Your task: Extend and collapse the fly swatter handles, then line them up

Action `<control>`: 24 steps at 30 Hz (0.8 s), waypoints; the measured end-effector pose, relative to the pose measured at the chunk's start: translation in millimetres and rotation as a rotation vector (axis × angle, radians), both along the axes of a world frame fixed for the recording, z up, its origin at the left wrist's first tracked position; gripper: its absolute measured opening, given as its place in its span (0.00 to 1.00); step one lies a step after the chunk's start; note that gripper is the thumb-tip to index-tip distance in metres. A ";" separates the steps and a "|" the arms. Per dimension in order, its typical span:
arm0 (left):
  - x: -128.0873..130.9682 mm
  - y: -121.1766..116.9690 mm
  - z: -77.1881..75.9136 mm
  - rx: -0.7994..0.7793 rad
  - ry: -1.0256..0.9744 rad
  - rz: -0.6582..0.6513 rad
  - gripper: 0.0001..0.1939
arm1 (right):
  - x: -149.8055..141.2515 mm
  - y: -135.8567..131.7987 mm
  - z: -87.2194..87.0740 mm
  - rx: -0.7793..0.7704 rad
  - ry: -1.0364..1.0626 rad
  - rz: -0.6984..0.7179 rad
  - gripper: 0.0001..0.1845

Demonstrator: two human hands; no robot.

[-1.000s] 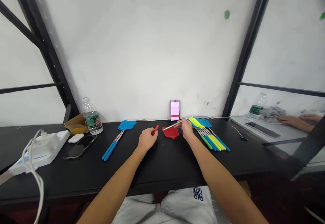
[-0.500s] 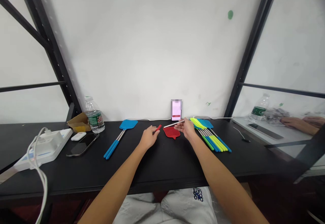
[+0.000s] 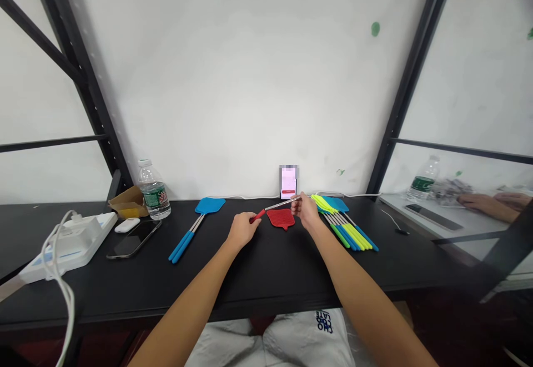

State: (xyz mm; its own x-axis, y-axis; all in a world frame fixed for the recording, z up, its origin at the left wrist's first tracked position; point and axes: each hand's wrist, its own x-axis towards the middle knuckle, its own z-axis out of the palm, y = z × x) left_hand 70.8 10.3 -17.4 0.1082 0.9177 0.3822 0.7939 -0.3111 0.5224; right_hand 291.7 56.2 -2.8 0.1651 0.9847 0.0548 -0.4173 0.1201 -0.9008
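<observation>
My left hand (image 3: 241, 229) is closed round a short red handle grip (image 3: 257, 216) above the black table. My right hand (image 3: 307, 211) pinches a thin silver metal rod (image 3: 281, 205); the rod's left end meets the red grip. Just below the rod a red swatter head (image 3: 281, 219) lies flat on the table between my hands. A pile of finished fly swatters (image 3: 343, 222) with blue, green and yellow handles lies right of my right hand. Two blue swatters (image 3: 195, 225) lie to the left.
A phone (image 3: 288, 181) stands against the wall behind my hands. At the left are a water bottle (image 3: 154, 191), a dark phone (image 3: 133, 238), a white case, a cardboard box and a white power strip (image 3: 69, 240) with cables. Another person's hands (image 3: 487, 201) rest at the neighbouring bench.
The red grip and the rod's end have come together; a second ago they were apart. My right hand shifted slightly with the rod.
</observation>
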 end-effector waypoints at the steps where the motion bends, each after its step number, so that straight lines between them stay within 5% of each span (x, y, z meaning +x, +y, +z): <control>1: 0.0 0.2 -0.2 0.000 0.002 -0.001 0.11 | -0.6 0.3 -0.3 0.000 -0.007 0.007 0.17; 24: 0.3 2.3 -6.3 0.035 -0.013 -0.033 0.07 | -8.9 -12.8 4.3 0.125 -0.177 0.137 0.19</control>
